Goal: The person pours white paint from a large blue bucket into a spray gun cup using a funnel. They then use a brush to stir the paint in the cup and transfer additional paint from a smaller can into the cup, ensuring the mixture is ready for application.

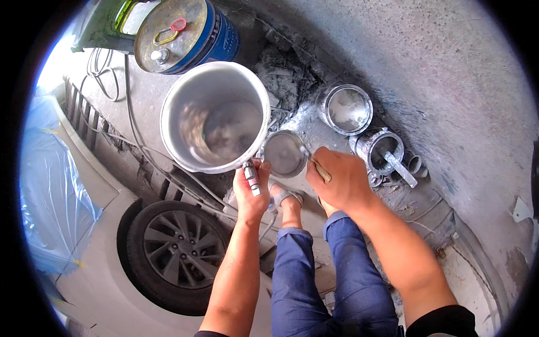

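In my closed left hand (252, 196) is a shiny metal hose fitting (251, 175). It sits at the near rim of a wide, pale metal pot (170, 137), which is open at the top with grey, blurred residue inside. My fingers hide how the two join. My right hand (342, 177) is closed around a tan stick-like handle (321, 171); its working end is hidden. Between my hands is a small round metal container (283, 153) with a grey inside. My left fingertips are by its rim, but I cannot tell whether they touch it.
A blue drum (224, 36) stands at the far left. Open paint-stained cans (349, 109) line the rough wall (449, 73), one holding a coated flat stick (400, 168). A car wheel (179, 250), blue plastic sheeting (50, 191) and loose hoses (132, 106) are on the left.
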{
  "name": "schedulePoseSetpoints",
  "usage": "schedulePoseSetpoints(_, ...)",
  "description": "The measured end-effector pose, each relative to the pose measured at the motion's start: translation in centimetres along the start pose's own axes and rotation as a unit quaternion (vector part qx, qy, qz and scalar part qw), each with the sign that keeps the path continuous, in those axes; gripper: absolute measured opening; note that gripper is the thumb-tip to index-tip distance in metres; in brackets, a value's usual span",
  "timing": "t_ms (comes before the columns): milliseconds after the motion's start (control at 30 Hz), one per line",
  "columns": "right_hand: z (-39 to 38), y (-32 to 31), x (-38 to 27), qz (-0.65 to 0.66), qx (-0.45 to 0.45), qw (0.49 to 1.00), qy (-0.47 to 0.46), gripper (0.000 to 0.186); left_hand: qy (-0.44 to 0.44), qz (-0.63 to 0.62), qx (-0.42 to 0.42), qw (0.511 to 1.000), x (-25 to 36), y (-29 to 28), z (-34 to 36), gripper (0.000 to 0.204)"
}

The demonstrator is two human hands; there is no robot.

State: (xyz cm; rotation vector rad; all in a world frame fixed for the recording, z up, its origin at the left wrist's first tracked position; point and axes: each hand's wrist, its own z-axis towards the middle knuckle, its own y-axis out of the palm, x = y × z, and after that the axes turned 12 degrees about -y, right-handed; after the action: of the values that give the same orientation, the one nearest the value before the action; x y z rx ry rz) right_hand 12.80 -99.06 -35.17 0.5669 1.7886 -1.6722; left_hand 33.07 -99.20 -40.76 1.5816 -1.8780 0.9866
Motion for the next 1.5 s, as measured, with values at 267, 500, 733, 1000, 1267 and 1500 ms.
schedulePoseSetpoints(267, -0.9, -0.3, -2.3, 0.317, 0.104, 0.87, 0.363, 0.012, -0.028, -0.004, -0.006, 1.0, -1.4, -0.5, 0.6, 0.014)
schedulePoseSetpoints(500, 0.8, -1.1, -0.9, 0.278, 0.154, 0.902, 0.291, 0.013, -0.064, -0.047, -0.033, 0.996, -0.5, -0.5, 0.6, 0.015)
schedulePoseSetpoints(733, 0.5, 0.1, -2.2, 0.508, 0.108, 0.775, 0.362, 0.013, -0.076, -0.057, -0.056, 0.994, 0.1, -1.4, 0.6, 0.015)
schedulePoseSetpoints(1000, 1.1, -3.7, -0.5, 0.202, -0.078, 0.953, 0.213, 0.015, -0.055, -0.043, -0.069, 0.995, -0.3, -2.1, 0.2, 0.013)
schedulePoseSetpoints(1267, 2.4, -1.4, -1.5, 0.132, -0.009, 0.99, -0.051, 0.015, -0.05, -0.007, -0.072, 0.996, 0.0, -1.7, 0.2, 0.011)
schedulePoseSetpoints(1500, 0.9, -2.6, -0.9, 0.264, -0.077, 0.958, -0.081, 0.013, -0.085, -0.025, -0.088, 0.992, 0.0, -3.4, 0.5, 0.015)
